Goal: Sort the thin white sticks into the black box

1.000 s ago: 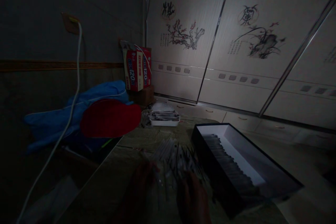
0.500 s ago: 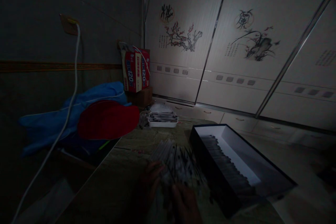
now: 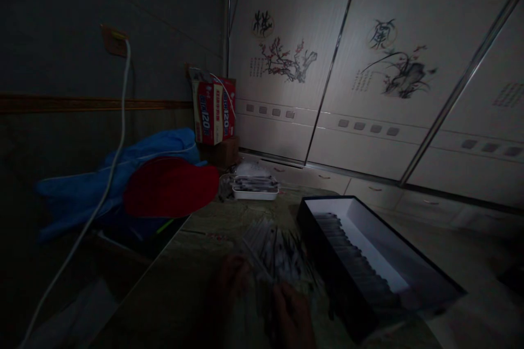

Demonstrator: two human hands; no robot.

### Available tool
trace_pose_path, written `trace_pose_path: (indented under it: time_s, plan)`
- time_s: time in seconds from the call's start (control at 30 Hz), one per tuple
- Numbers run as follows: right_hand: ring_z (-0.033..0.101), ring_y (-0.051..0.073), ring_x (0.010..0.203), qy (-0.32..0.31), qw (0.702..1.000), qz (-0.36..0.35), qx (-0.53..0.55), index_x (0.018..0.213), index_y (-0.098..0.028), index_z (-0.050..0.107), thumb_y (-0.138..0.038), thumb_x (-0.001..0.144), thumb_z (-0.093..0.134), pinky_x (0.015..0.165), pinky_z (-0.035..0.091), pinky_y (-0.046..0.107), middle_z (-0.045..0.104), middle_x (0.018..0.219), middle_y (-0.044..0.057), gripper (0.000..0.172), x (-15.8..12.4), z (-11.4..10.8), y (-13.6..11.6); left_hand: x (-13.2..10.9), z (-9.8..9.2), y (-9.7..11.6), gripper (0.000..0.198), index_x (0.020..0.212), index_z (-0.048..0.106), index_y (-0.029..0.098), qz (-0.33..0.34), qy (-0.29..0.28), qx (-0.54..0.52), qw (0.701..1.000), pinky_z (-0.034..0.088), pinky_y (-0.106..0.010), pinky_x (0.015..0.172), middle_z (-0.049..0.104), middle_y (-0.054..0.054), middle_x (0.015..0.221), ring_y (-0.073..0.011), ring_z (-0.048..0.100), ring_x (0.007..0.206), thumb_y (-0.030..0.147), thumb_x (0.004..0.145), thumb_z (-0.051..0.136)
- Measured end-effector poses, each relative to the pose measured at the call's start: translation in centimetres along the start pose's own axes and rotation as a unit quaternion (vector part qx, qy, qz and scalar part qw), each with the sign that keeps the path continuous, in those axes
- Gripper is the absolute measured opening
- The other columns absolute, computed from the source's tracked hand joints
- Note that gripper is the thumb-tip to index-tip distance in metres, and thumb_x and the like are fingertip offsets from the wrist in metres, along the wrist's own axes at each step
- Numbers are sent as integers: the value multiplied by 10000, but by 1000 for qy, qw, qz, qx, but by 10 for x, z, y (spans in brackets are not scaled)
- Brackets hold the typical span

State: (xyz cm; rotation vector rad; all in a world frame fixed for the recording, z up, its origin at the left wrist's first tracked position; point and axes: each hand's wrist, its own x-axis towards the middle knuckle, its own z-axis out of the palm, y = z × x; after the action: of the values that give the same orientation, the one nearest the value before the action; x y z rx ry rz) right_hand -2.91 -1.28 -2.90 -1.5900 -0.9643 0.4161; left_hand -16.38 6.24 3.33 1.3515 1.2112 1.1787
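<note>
A loose pile of slim pen-like sticks, some pale and clear, some dark, lies on the table in front of me. My right hand is at the near side of the pile, fingers pinched together. From its fingertips a thin pale stick slants up and to the left. My left hand is left of the pile, its fingers bent but dim and blurred; whether anything is in them I cannot make out. Right of the pile, an open dark box with a white lining holds a row of similar sticks.
A white tray of thin sticks stands at the table's far end. Red cloth and a blue bag lie at the left. A white cable hangs from the wall socket. Behind is a red carton.
My left hand has drawn back a little to the left, away from the pile. A pale stick now shows slanting from my right fingertips. My view has shifted slightly.
</note>
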Motion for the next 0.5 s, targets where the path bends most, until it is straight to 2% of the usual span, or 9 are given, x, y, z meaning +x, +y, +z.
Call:
trace_pose_path:
  time_s: [0.1,0.17,0.27,0.4,0.43,0.5]
  plan:
    - [635,271,943,-9,1000,-21,3,916,-188,710,-713,744,506,867,487,384,693,957,129,589,-5,4,-2,1,2,3,380,841,654,185,-58,-72,-55,994,449,-264,490,633,3,569,-156,558,491,532,734,542]
    - [636,268,951,-20,1000,-21,2,927,-188,712,-706,738,526,863,494,372,701,954,118,582,-8,4,-4,4,3,3,411,759,657,179,-69,-73,-70,992,411,-254,458,590,16,495,-145,526,454,574,706,554]
    - [635,262,980,-50,999,-18,12,982,-198,710,-711,776,462,868,499,380,700,1000,119,606,-10,1,-3,6,1,5,381,694,648,185,-53,-72,-70,994,425,-263,496,581,17,490,-145,530,474,559,703,576]
    - [564,297,1113,-78,995,-63,28,969,-259,721,-779,729,432,987,402,458,674,1108,99,641,-8,-8,-5,3,-1,12,320,688,649,192,-39,-65,-47,996,451,-277,542,613,5,537,-161,559,519,502,720,576]
    - [565,301,1105,-86,994,-68,26,921,-268,728,-789,710,448,989,394,462,682,1081,92,628,-6,-10,-7,2,-1,13,314,690,651,196,-38,-64,-44,996,459,-281,546,621,2,543,-166,566,522,499,717,575]
    - [639,261,924,-125,990,-65,25,784,-254,722,-748,758,436,877,475,411,709,874,80,571,0,-10,-13,2,-2,12,313,691,658,205,-39,-62,-45,996,474,-288,558,637,-2,551,-174,584,532,508,705,582]
